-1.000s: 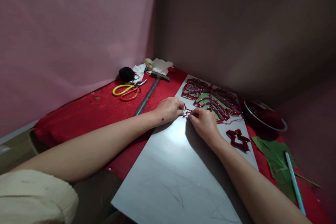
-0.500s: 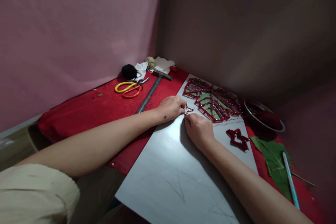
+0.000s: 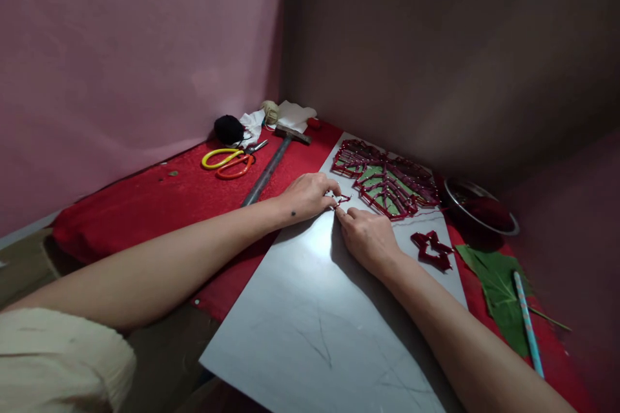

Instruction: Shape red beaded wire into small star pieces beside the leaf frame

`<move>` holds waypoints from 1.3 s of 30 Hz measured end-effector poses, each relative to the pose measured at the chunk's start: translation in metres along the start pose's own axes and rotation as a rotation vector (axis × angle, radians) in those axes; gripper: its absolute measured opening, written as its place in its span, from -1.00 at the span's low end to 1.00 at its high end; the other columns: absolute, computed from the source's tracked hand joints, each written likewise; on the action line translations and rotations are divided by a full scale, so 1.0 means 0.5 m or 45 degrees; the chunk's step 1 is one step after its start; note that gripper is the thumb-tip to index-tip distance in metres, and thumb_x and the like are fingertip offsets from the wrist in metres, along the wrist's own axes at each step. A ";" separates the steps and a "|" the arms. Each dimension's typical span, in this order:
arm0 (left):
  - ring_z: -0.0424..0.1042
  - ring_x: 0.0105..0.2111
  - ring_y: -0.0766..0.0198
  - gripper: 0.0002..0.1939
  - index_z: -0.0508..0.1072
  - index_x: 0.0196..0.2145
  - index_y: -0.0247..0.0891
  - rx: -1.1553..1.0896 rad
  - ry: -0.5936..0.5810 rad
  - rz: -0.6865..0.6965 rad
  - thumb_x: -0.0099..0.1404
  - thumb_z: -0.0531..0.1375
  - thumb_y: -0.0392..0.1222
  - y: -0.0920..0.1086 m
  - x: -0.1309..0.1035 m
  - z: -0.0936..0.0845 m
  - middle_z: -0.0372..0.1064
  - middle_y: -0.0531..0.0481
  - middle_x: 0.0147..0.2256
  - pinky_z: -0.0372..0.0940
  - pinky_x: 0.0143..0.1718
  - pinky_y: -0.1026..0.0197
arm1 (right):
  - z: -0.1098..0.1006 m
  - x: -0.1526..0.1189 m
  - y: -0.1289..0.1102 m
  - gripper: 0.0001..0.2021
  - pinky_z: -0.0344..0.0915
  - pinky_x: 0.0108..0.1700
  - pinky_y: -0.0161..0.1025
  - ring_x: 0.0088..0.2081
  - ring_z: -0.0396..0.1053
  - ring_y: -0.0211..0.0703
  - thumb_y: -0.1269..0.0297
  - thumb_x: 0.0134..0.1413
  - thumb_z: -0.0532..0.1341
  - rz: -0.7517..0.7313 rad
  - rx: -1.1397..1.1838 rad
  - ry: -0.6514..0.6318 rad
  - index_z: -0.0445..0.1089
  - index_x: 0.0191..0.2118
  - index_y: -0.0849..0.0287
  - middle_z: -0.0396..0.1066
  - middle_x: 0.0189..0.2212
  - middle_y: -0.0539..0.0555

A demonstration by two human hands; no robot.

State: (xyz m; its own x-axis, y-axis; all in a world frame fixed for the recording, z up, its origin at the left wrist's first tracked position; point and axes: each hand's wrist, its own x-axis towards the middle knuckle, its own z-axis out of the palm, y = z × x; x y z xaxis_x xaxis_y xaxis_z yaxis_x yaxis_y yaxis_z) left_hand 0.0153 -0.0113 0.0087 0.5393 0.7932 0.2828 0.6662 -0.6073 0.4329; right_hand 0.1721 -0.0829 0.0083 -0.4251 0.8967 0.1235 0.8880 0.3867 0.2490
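Toward the far part of the grey board (image 3: 271, 316), a small thread-strung nail outline (image 3: 345, 199) sits at 3 o'clock from the left hand (image 3: 307, 195) and 12 o'clock from the right hand (image 3: 371, 237), close to both. Left fingers are bent, nearly closed, hiding part of it; right fingers are curled at its near side. Whether either pinches thread, I cannot tell. Its long axis is unclear.
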 end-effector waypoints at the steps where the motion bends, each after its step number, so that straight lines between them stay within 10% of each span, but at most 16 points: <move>1: 0.36 -0.29 0.25 -0.78 0.50 -0.20 -0.12 0.010 0.012 0.006 0.16 0.18 -0.15 0.000 -0.001 0.002 0.39 -0.02 -0.32 0.20 -0.24 0.24 | 0.002 -0.001 0.001 -0.66 -0.11 -0.52 -0.23 -0.43 0.34 -0.21 0.37 0.16 -0.04 0.018 0.028 0.015 0.38 -0.04 0.16 0.45 -0.38 0.09; 16: 0.27 -0.35 0.28 -0.82 0.54 -0.33 -0.14 0.139 0.058 0.072 0.21 0.16 -0.08 0.006 -0.013 0.015 0.28 0.00 -0.38 0.12 -0.29 0.23 | 0.023 0.001 0.040 -0.77 0.20 -0.29 -0.32 -0.31 0.41 -0.25 0.27 0.07 0.10 0.210 0.672 0.267 0.50 -0.25 0.00 0.52 -0.32 -0.03; 26: 0.27 -0.30 0.25 -0.81 0.52 -0.35 -0.16 0.195 0.086 0.086 0.23 0.12 -0.11 0.015 -0.017 0.018 0.29 0.00 -0.36 0.07 -0.26 0.19 | -0.008 0.056 0.050 -0.77 0.09 -0.41 -0.28 -0.38 0.39 -0.14 0.25 0.06 0.06 0.503 0.226 0.192 0.48 -0.35 0.06 0.51 -0.40 0.06; 39: 0.30 -0.33 0.21 -0.80 0.31 -0.24 -0.29 0.118 0.173 -0.045 0.13 0.09 -0.31 0.017 -0.017 0.022 0.34 -0.04 -0.35 0.16 -0.29 0.19 | -0.012 0.082 0.002 -0.74 0.04 -0.45 -0.26 -0.35 0.41 -0.09 0.31 0.12 0.00 0.378 0.120 0.120 0.44 -0.27 0.17 0.49 -0.35 0.14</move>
State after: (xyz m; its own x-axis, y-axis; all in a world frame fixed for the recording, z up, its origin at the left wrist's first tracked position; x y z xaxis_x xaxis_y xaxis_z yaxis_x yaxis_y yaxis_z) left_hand 0.0222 -0.0235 0.0005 0.4446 0.8090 0.3845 0.7316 -0.5756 0.3652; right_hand 0.1545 -0.0471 0.0192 -0.1557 0.9511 0.2666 0.9861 0.1337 0.0992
